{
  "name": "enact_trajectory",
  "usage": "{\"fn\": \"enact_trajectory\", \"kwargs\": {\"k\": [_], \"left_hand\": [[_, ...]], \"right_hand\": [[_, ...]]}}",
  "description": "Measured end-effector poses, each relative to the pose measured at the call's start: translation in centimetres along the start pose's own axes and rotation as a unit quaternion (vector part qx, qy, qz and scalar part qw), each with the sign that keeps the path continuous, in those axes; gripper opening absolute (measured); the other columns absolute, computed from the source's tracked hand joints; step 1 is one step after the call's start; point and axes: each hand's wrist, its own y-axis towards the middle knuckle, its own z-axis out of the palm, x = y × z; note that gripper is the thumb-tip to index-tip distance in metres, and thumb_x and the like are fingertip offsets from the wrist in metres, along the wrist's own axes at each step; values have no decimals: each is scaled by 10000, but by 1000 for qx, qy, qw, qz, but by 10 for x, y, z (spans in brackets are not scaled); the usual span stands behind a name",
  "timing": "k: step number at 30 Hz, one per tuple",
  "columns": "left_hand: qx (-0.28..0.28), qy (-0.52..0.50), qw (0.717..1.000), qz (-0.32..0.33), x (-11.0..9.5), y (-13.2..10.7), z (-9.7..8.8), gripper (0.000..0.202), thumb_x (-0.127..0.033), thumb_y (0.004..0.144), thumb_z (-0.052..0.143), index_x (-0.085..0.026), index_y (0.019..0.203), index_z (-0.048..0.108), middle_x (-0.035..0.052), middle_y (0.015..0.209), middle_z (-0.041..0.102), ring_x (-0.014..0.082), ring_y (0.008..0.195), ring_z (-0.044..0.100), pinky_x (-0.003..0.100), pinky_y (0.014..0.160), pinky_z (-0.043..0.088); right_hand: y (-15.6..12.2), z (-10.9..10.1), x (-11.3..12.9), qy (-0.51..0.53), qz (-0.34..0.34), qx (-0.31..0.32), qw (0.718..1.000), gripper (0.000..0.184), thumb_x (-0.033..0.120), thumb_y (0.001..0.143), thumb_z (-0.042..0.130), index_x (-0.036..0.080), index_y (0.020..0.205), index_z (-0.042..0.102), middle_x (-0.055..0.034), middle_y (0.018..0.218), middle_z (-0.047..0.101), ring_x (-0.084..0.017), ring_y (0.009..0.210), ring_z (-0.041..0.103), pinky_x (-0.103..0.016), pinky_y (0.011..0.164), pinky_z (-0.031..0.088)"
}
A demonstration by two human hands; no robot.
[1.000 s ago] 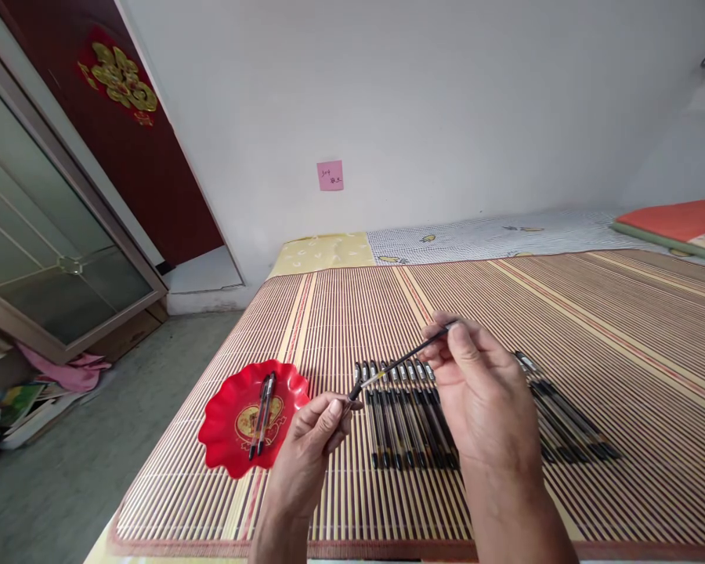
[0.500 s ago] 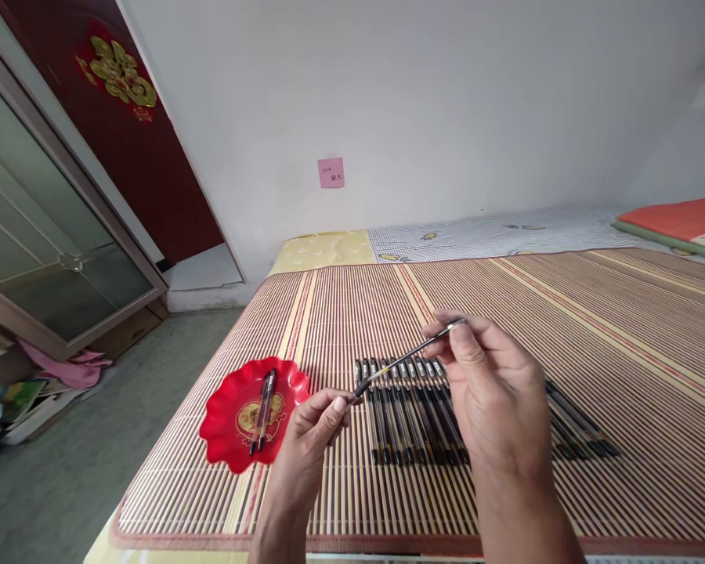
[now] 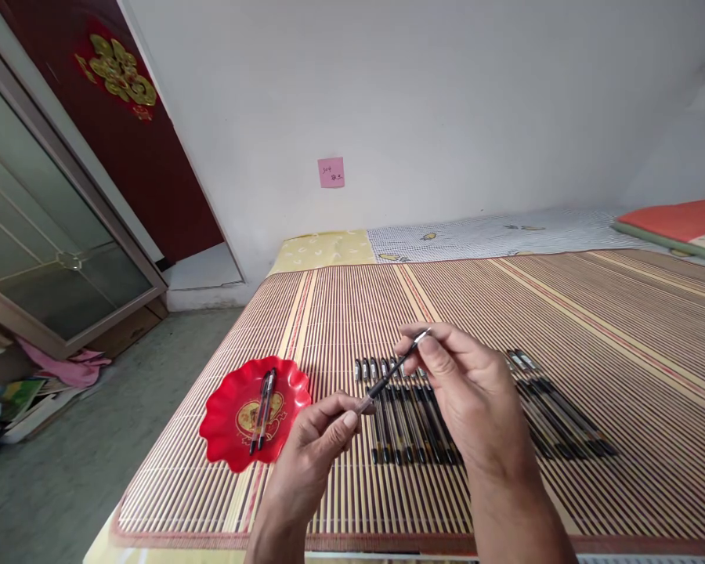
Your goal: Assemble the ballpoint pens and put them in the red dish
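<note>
One pen [image 3: 391, 376] is being pinched, near end by the left hand [image 3: 320, 442], far end by the right hand [image 3: 473, 399], above the pen row [image 3: 393, 431]. Its ends are best being kept aligned.

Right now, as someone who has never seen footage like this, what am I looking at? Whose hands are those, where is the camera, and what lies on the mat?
There is no machine here: the picture comes from a camera worn on a person's head, looking down at their own hands. The left hand and right hand pinch the two ends of a thin pen above a striped bamboo mat. On the mat lie a row of black pens, a second bunch of pens further right, and a red plate holding two pens.
</note>
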Motion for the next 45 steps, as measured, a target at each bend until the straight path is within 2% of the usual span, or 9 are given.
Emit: {"fn": "enact_trajectory", "kwargs": {"k": [5, 7, 12, 22, 29, 35, 38, 41, 45], "left_hand": [[13, -98, 995, -13, 2, 1, 6, 233, -385, 836, 822, -180, 941, 788, -6, 702, 546, 67, 590, 356, 186, 537, 263], [9, -129, 992, -9, 3, 1, 7, 227, -376, 838, 822, -181, 946, 782, -11, 675, 531, 67, 584, 371, 181, 532, 274], [15, -157, 987, -19, 2, 2, 10, 250, -397, 842, 816, -171, 933, 758, 5, 665, 576, 66, 581, 410, 170, 524, 280], [83, -100, 991, -19, 3, 1, 14, 328, -459, 946, 666, -133, 947, 708, 0, 589, 583, 56, 450, 357, 210, 439, 190], [106, -101, 989, -9, 8, 2, 15, 302, -435, 945, 675, -134, 935, 703, 29, 617, 655, 73, 465, 476, 190, 453, 289], [147, -111, 983, -2, 12, 2, 15, 225, -370, 935, 696, -148, 940, 661, 78, 728, 745, 118, 518, 608, 215, 518, 449], [152, -113, 982, -3, 12, 2, 14, 207, -329, 900, 749, -165, 890, 622, 76, 725, 760, 127, 516, 633, 220, 520, 472], [155, -118, 981, -7, 10, 1, 14, 228, -315, 874, 783, -170, 854, 608, 69, 711, 765, 125, 497, 639, 218, 510, 484], [158, -121, 980, -3, 8, 0, 14, 196, -314, 896, 758, -170, 888, 626, 61, 703, 759, 126, 498, 645, 212, 495, 493]], "right_hand": [[-1, 3, 4, -38, 40, 117, 992, 263, 418, 976, 647, 287, 1167, 772, -57, 1049, 764, -195, 927, 679, -364, 878, 551], [0, 2, 2, -58, 38, 117, 991, 287, 451, 997, 603, 301, 1176, 771, -59, 1113, 758, -202, 969, 669, -380, 918, 534], [1, 2, -9, -70, 57, 88, 992, 295, 453, 1016, 571, 306, 1177, 770, -58, 1165, 748, -201, 992, 653, -371, 892, 517], [1, 3, -20, 21, 122, 130, 984, 254, 392, 987, 633, 279, 1169, 769, -49, 1117, 734, -173, 891, 594, -343, 864, 469], [2, 1, -16, 25, 123, 136, 983, 172, 371, 950, 688, 242, 1039, 761, -11, 923, 694, -163, 851, 583, -303, 813, 439], [3, 4, -16, 23, 117, 139, 983, 144, 367, 941, 694, 230, 900, 703, -6, 936, 649, -160, 880, 570, -289, 823, 442], [4, 5, -15, 24, 119, 141, 983, 161, 369, 913, 726, 225, 861, 677, -13, 931, 649, -169, 883, 579, -300, 829, 452], [3, 5, -13, 45, 121, 148, 981, 173, 406, 909, 723, 235, 904, 695, -28, 974, 677, -191, 941, 600, -330, 877, 459], [1, 4, -10, 47, 134, 163, 976, 279, 453, 979, 599, 240, 1064, 758, -79, 1066, 719, -236, 997, 610, -400, 930, 452]]}}
